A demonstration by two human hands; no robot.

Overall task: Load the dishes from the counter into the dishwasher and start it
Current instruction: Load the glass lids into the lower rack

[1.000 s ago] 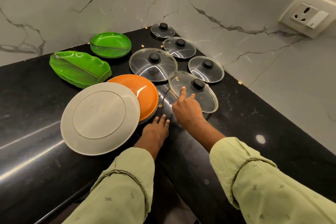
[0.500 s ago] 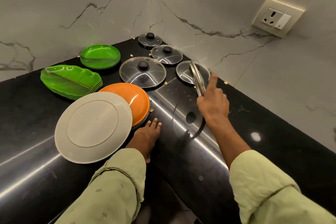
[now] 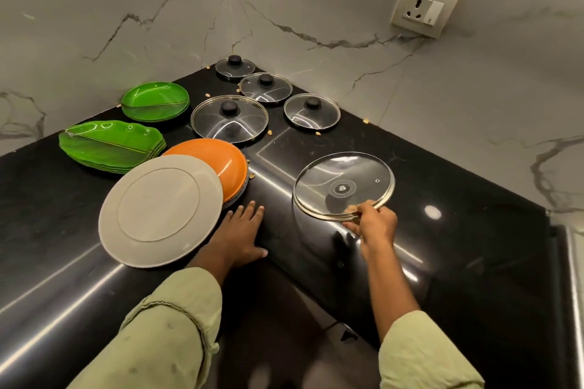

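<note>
My right hand (image 3: 376, 224) pinches the near rim of a glass lid (image 3: 343, 185), held knob-down above the black counter (image 3: 458, 246). My left hand (image 3: 243, 234) rests flat on the counter beside an upturned grey plate (image 3: 158, 211), which overlaps an orange plate (image 3: 218, 161). Several more glass lids with black knobs lie toward the corner: a large one (image 3: 229, 118) and smaller ones (image 3: 311, 110), (image 3: 265, 87), (image 3: 234, 66). A stack of green leaf-shaped plates (image 3: 110, 144) and a round green plate stack (image 3: 155, 101) sit at the left. No dishwasher is in view.
Marble walls meet behind the lids, with a wall socket (image 3: 423, 9) at the upper right. Small crumbs (image 3: 319, 133) lie scattered between the lids. A steel edge (image 3: 573, 262) shows at the far right end of the counter.
My right hand has lifted the nearest glass lid off the counter, turned it over and brought it right and toward me. My left hand has stayed resting by the grey plate.
</note>
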